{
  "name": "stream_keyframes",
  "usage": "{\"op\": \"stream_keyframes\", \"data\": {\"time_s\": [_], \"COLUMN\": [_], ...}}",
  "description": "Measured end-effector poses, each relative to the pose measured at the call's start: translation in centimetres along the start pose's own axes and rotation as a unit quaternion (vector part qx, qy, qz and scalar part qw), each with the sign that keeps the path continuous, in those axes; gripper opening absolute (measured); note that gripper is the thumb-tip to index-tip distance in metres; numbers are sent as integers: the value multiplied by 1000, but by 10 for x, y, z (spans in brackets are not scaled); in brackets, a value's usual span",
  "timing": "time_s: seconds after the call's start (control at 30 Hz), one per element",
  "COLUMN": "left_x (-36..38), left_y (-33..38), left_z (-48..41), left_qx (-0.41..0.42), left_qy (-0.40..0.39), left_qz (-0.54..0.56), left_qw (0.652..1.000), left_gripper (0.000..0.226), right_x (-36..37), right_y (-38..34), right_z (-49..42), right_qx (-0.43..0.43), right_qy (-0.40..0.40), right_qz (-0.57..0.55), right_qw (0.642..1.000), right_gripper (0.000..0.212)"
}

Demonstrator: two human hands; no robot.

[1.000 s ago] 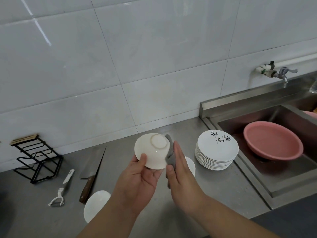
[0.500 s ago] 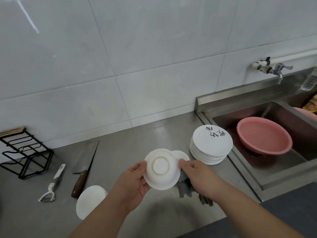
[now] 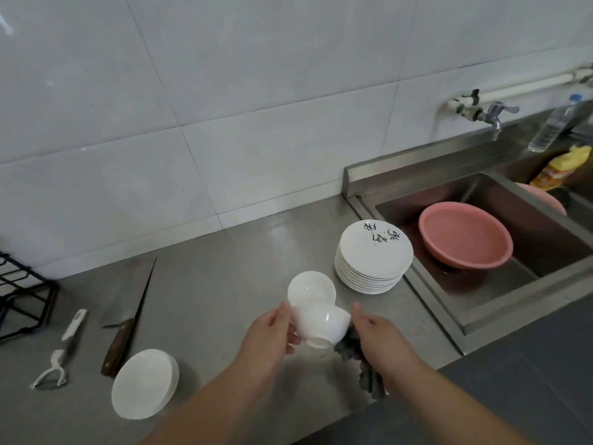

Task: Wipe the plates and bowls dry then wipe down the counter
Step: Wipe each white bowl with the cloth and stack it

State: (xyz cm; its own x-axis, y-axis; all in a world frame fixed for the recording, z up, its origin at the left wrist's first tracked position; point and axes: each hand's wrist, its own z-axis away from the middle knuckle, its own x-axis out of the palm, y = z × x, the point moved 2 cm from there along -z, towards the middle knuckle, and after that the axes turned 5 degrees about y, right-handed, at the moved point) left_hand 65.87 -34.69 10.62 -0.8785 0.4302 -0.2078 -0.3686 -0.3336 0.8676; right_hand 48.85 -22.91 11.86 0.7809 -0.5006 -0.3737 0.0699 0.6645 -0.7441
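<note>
One white ceramic bowl lies gripped in left hand; right hand, just beside, clutches grey cloth.

Large glossy white wall tiles with thin grey joints rose behind a steel counter. At its right end a steel sink sat recessed, a tap on a white pipe above it. Dark grey floor showed lower right

Kitchen: steel sink, wall tap, stacked plates, probably detergent beyond.
</note>
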Motion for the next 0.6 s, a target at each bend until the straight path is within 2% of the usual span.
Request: {"op": "stream_keyframes", "data": {"time_s": [0.13, 0.23, 0.3, 0.43, 0.6], "left_x": [8, 7, 9, 15, 20], "left_y": [-3, -6, -4, 2, 10], "left_z": [-9, -27, -41, -70, -105], "left_qx": [17, 19, 17, 36, 88], "left_qy": [-28, -27, -13, 28, 55], "left_qz": [-3, -9, -32, -126, -259], "left_qw": [999, 999, 999, 991, 960], "left_gripper": [14, 35, 33, 25, 27], "right_x": [-3, -1, 2, 9, 21], "right_y": [4, 8, 8, -2, -12], "right_z": [-7, -20, -32, -57, -94], "right_qx": [-3, -5, -30, -85, -102], "right_qy": [-5, -8, 10, 34, 36], "right_qz": [-80, -22, 47, 178, 258], "right_qw": [997, 1000, 998, 980, 960], "right_gripper": [31, 20, 15, 27, 36]}}
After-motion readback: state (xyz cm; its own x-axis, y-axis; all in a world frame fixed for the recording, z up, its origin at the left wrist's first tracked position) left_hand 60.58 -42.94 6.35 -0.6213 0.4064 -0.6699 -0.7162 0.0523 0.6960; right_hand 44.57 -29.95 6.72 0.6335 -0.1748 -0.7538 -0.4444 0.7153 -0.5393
